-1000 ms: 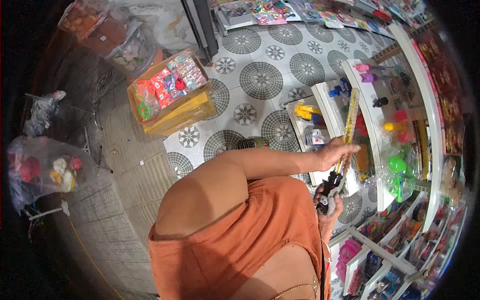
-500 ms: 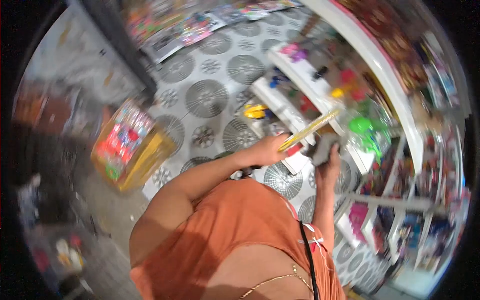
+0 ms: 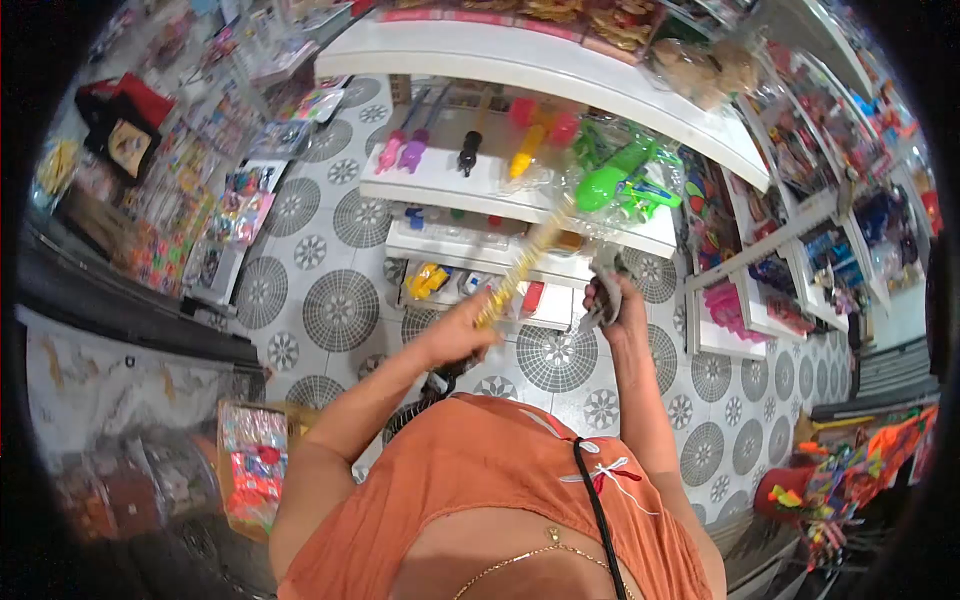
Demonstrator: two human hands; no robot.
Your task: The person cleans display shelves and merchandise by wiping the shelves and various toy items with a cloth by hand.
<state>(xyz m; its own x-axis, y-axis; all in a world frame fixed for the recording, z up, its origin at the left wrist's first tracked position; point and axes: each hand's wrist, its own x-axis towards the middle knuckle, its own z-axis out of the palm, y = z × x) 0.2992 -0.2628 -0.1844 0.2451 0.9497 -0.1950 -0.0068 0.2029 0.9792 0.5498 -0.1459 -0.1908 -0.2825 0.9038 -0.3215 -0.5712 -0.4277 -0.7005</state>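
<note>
My left hand [image 3: 461, 333] is closed round the lower end of a long gold-yellow stick [image 3: 525, 262], whose upper end reaches toward the green packaged toys [image 3: 603, 187] on a white shelf. A crumpled grey cloth [image 3: 607, 295] is gripped in my right hand [image 3: 622, 312], to the right of the stick and in front of the lower shelves. Pink and purple items [image 3: 413, 150], a black one [image 3: 469, 152] and a yellow one [image 3: 527, 152] lie on the same shelf as the green toys.
A long white upper shelf [image 3: 540, 82] spans the view ahead. More stocked shelves [image 3: 765, 245] stand at the right. At lower left is a box of packaged goods [image 3: 256, 465]; a red bin [image 3: 785, 492] is at lower right. Patterned tiles [image 3: 340, 310] cover the floor.
The view has turned, bringing the shelves squarely ahead and sharper. The box at left now appears lower. Both hands still hold the stick and the cloth, and my left hand appears further left.
</note>
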